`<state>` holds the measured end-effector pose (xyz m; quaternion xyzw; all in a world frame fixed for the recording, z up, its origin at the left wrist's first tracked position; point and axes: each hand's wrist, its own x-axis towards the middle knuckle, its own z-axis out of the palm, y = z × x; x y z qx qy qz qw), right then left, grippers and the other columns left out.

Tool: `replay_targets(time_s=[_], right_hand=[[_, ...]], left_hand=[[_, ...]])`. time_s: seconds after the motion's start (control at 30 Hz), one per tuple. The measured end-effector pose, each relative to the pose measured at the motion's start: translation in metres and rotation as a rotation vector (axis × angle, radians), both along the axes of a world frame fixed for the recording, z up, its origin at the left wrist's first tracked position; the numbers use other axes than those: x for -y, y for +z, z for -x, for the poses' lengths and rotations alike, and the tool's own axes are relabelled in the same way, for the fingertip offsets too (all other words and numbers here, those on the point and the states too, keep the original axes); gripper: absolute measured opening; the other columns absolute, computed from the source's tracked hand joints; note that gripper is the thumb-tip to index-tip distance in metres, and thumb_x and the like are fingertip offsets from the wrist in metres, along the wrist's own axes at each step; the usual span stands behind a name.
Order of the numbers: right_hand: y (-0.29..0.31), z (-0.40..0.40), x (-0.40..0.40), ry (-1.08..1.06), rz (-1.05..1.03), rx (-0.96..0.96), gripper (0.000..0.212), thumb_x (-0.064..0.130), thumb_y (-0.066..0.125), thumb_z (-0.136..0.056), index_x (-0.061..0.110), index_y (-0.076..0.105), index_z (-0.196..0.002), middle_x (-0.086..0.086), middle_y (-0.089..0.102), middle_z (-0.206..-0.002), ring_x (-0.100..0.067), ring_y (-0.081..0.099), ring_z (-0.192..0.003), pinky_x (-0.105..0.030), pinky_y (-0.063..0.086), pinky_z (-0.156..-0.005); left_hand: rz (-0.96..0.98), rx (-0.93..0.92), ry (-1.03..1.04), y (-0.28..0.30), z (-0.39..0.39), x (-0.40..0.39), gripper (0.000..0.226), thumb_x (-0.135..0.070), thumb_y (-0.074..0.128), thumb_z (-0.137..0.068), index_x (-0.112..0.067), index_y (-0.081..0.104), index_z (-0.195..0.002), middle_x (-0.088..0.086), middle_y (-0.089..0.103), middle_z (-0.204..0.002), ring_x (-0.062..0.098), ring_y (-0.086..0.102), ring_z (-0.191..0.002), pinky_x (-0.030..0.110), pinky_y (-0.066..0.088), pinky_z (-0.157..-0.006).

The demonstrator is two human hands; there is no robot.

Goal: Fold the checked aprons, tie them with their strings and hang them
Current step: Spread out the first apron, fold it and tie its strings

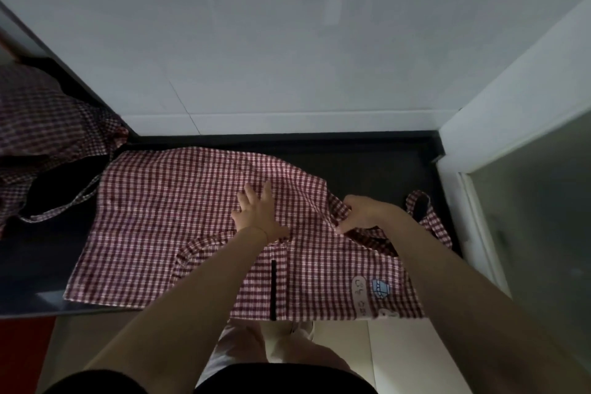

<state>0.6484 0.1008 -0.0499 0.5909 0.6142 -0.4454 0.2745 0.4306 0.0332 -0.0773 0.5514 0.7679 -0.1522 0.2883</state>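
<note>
So the red-and-white checked cotton apron is spread flat across the dark counter, its front hem hanging over the near edge. Left hand presses on its middle, fingers straight and spread. Right hand pinches a fold near the right edge, I think by the strap. Another crumpled checked apron sits at the far-left corner.

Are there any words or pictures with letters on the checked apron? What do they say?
Pale patch on the apron, near its right front corner, beside a small blue drawing: there are letters, but too small and blurred to read.
Black strip on the apron: no writing on it.
Nothing else in the picture carries words or numbers, and neither hand covers the letters.
</note>
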Motion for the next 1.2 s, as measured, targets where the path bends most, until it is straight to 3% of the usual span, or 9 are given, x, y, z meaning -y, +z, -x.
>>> replay_targets(time_s=[0.2, 0.43, 0.63, 0.73, 0.83, 0.9, 1.0, 1.1, 1.2], right_hand=[[-0.023, -0.003, 0.022, 0.133, -0.078, 0.078, 0.047, 0.025, 0.076, -0.081, 0.014, 0.058, -0.123, -0.004, 0.061, -0.118, -0.025, 0.058, -0.111, -0.043, 0.044, -0.102], [0.016, -0.037, -0.002, -0.074, -0.092, -0.108, 0.017, 0.015, 0.069, -0.083, 0.02, 0.066, -0.099, -0.002, 0.067, -0.103, -0.016, 0.062, -0.088, -0.027, 0.048, -0.072], [0.038, -0.062, -0.049, -0.229, -1.05, 0.269, 0.042, 0.007, 0.058, -0.091, 0.007, 0.042, -0.129, -0.02, 0.054, -0.127, -0.038, 0.053, -0.116, -0.048, 0.041, -0.096], [0.036, -0.055, -0.054, -0.006, -0.872, 0.28, 0.063, 0.015, 0.069, -0.084, 0.013, 0.036, -0.137, -0.018, 0.042, -0.137, -0.036, 0.041, -0.126, -0.049, 0.035, -0.104], [0.024, -0.034, -0.041, 0.07, -0.902, 0.154, 0.041, 0.018, 0.069, -0.085, 0.012, 0.053, -0.122, -0.011, 0.051, -0.124, -0.031, 0.051, -0.117, -0.045, 0.044, -0.098], [0.015, -0.016, -0.028, -0.023, -0.834, -0.002, 0.011, 0.016, 0.063, -0.091, 0.008, 0.066, -0.097, -0.007, 0.064, -0.099, -0.024, 0.064, -0.09, -0.039, 0.055, -0.081], [0.001, 0.011, -0.007, -0.329, -0.393, -0.205, 0.03, 0.025, 0.056, -0.097, 0.004, 0.07, -0.081, -0.008, 0.07, -0.076, -0.024, 0.068, -0.07, -0.035, 0.056, -0.069], [-0.004, 0.037, 0.007, -0.406, -0.229, -0.257, 0.045, 0.047, 0.052, -0.098, 0.005, 0.068, -0.098, -0.008, 0.069, -0.094, -0.021, 0.067, -0.086, -0.028, 0.048, -0.069], [-0.006, 0.055, 0.007, -0.562, -0.257, -0.335, 0.042, 0.031, 0.058, -0.099, 0.006, 0.058, -0.133, -0.009, 0.062, -0.13, -0.024, 0.06, -0.116, -0.022, 0.041, -0.08]], left_hand=[[-0.025, -0.002, -0.003, -0.01, -0.03, 0.012, 0.132, -0.068, 0.075, -0.067, -0.025, -0.016, -0.154, 0.019, -0.011, -0.162, 0.044, -0.007, -0.148, 0.059, 0.021, -0.115], [-0.009, 0.008, 0.022, -0.011, -0.022, 0.016, 0.134, -0.064, 0.078, -0.066, -0.026, -0.016, -0.154, 0.017, -0.015, -0.162, 0.043, -0.012, -0.148, 0.061, 0.015, -0.116], [0.005, 0.019, 0.017, -0.007, -0.025, 0.015, 0.131, -0.062, 0.079, -0.067, -0.037, -0.018, -0.152, 0.019, -0.017, -0.161, 0.045, -0.013, -0.147, 0.063, 0.015, -0.116], [0.02, 0.021, 0.007, -0.006, -0.025, 0.013, 0.127, -0.061, 0.079, -0.067, -0.043, -0.015, -0.151, 0.02, -0.018, -0.16, 0.046, -0.014, -0.146, 0.064, 0.016, -0.116], [0.049, 0.016, 0.002, -0.008, -0.025, 0.012, 0.124, -0.062, 0.079, -0.067, -0.045, -0.009, -0.152, 0.021, -0.019, -0.16, 0.048, -0.014, -0.146, 0.065, 0.017, -0.115], [0.056, -0.006, 0.004, -0.007, -0.025, 0.013, 0.117, -0.066, 0.074, -0.069, -0.045, -0.005, -0.153, 0.02, -0.015, -0.161, 0.048, -0.01, -0.146, 0.065, 0.022, -0.113], [0.039, -0.019, 0.026, -0.001, -0.026, 0.012, 0.089, -0.077, 0.051, -0.08, -0.042, 0.012, -0.152, 0.019, -0.001, -0.162, 0.049, 0.007, -0.145, 0.064, 0.025, -0.111], [0.049, -0.033, 0.016, 0.002, -0.024, 0.011, 0.079, -0.074, 0.042, -0.086, -0.037, 0.019, -0.152, 0.02, 0.007, -0.161, 0.048, 0.016, -0.143, 0.062, 0.027, -0.111], [0.056, 0.009, -0.008, 0.001, -0.021, 0.016, 0.082, -0.067, 0.047, -0.089, -0.035, 0.009, -0.155, 0.02, 0.0, -0.161, 0.049, 0.006, -0.145, 0.057, 0.029, -0.114]])
